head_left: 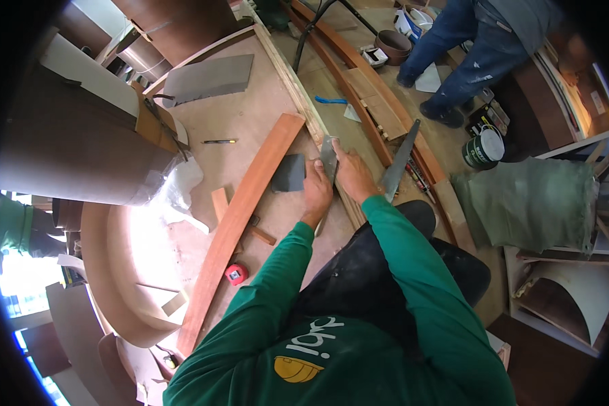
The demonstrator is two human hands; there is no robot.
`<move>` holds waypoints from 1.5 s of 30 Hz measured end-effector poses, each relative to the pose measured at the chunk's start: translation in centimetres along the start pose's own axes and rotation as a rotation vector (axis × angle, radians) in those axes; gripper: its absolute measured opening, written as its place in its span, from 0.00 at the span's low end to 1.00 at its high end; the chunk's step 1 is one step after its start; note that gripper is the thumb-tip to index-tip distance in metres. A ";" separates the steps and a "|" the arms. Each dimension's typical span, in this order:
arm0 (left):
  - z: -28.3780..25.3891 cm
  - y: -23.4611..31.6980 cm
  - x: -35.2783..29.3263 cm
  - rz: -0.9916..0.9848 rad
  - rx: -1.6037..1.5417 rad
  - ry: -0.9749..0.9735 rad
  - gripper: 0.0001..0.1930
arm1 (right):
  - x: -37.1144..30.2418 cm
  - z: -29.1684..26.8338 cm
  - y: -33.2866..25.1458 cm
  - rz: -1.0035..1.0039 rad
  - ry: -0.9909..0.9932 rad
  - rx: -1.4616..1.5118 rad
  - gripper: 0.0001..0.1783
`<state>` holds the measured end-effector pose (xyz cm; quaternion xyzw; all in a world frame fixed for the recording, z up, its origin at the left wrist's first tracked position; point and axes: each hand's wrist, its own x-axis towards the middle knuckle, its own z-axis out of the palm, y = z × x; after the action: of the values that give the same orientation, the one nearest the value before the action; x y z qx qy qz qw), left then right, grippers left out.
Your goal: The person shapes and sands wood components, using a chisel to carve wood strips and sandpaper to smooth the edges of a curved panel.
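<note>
Between my two hands is a narrow grey flat strip [329, 157], its exact kind unclear. My left hand [317, 192] grips it from the left, thumb along its side. From the right, my right hand [356, 174] closes on its upper end. Both hands are over the wooden edge strip [298, 95] of the work table. A dark grey square sheet [289, 173] lies just left of my left hand. Beside my right wrist rests a handsaw [400, 160], its blade slanting away. Past the square sheet, a long curved reddish board [240, 210] crosses the table.
On the table are a red tape measure [236, 274], a pencil [219, 141], a grey panel [210, 79] and crumpled clear plastic [177, 186]. Long curved wooden beams [379, 115] run along the right. Another person [480, 47] stands far right near a paint bucket [484, 149].
</note>
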<state>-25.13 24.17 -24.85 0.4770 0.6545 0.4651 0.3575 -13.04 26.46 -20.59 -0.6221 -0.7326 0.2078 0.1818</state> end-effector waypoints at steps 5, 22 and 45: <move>-0.8 -1.4 -0.1 0.005 0.029 0.067 0.22 | -3.7 0.8 -1.9 0.018 -0.116 -0.064 0.29; -5.2 -2.4 1.3 0.113 -0.065 -0.550 0.61 | -2.9 -1.0 -1.1 -0.003 -0.148 -0.043 0.34; -2.3 -0.9 -0.6 0.008 0.039 -0.225 0.57 | -1.9 -0.2 0.4 -0.035 -0.175 -0.046 0.31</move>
<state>-27.30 22.88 -24.99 0.5356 0.6172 0.3975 0.4173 -12.31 24.65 -20.61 -0.5925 -0.7611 0.2414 0.1064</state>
